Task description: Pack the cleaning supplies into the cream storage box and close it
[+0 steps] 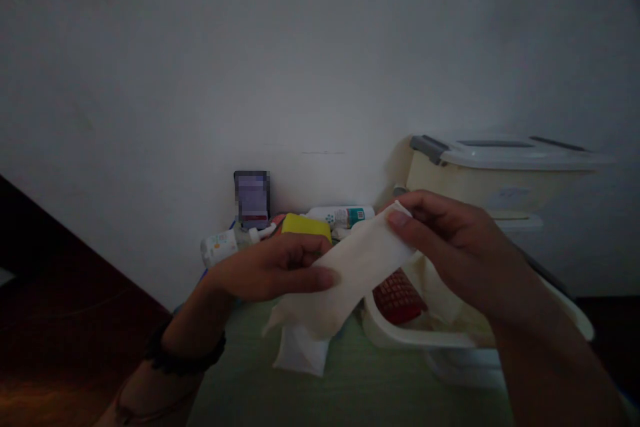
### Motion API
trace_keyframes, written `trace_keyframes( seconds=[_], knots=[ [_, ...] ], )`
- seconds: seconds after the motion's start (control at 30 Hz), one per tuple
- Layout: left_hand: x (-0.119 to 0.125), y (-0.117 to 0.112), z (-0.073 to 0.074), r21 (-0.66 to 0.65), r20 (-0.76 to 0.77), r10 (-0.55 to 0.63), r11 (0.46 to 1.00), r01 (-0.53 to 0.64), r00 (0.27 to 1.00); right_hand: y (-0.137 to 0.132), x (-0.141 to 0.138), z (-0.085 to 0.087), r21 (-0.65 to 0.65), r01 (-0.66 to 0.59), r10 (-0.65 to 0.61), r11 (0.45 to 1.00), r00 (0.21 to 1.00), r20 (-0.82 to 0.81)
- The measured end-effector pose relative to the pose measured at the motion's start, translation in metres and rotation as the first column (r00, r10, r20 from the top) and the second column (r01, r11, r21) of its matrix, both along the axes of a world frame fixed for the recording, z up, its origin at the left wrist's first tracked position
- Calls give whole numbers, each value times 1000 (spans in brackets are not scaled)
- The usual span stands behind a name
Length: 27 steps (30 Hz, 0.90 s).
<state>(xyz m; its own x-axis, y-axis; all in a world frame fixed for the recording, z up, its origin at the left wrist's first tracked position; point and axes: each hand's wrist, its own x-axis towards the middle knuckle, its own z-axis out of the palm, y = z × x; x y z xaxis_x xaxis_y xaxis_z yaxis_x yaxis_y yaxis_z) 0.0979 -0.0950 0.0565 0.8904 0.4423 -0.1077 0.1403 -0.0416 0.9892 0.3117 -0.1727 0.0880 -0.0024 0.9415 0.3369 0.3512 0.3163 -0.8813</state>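
Observation:
A pale folded cloth or paper strip [353, 267] is stretched between both hands above a green table [350, 387]. My left hand [270, 267] pinches its lower left end, thumb on top. At its upper right end, my right hand [450, 247] grips the corner between thumb and fingers. More white folded material [300, 350] hangs below the strip and rests on the table.
A white basin [400, 333] holding a red object [397, 295] sits right of centre. Against the wall lie bottles [220, 247], a tube [340, 215], a yellow item [306, 225] and a small dark box [251, 199]. A lidded cream bin [500, 170] stands at right. Dark wood floor lies left.

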Motion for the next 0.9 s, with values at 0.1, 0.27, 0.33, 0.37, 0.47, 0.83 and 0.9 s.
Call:
trace_keyframes(
  seconds=[0.1, 0.27, 0.33, 0.37, 0.47, 0.83, 0.9],
  knots=[
    [3, 3, -4, -81, 30, -41, 996, 44, 999, 1, 5, 1, 32, 88, -86, 996, 996, -38],
    [3, 7, -8, -70, -32, -118, 991, 116, 993, 1, 15, 4, 81, 169, -169, 982, 986, -9],
    [1, 7, -9, -70, -31, -107, 992, 104, 994, 1, 18, 5, 79, 186, -189, 979, 981, 37],
    [1, 7, -10, -69, -27, -102, 993, 100, 994, 0, 18, 5, 76, 190, -195, 979, 979, 59],
    [0, 7, -10, -66, -30, -120, 991, 117, 992, 1, 18, 5, 63, 192, -197, 979, 976, 94],
    [3, 9, -5, 28, -178, -228, 971, 236, 957, 2, 27, 5, 92, 226, -232, 970, 971, 57],
    [2, 10, -6, 34, -158, -218, 974, 226, 963, 1, 28, 5, 102, 246, -254, 964, 965, 73]
  ],
)
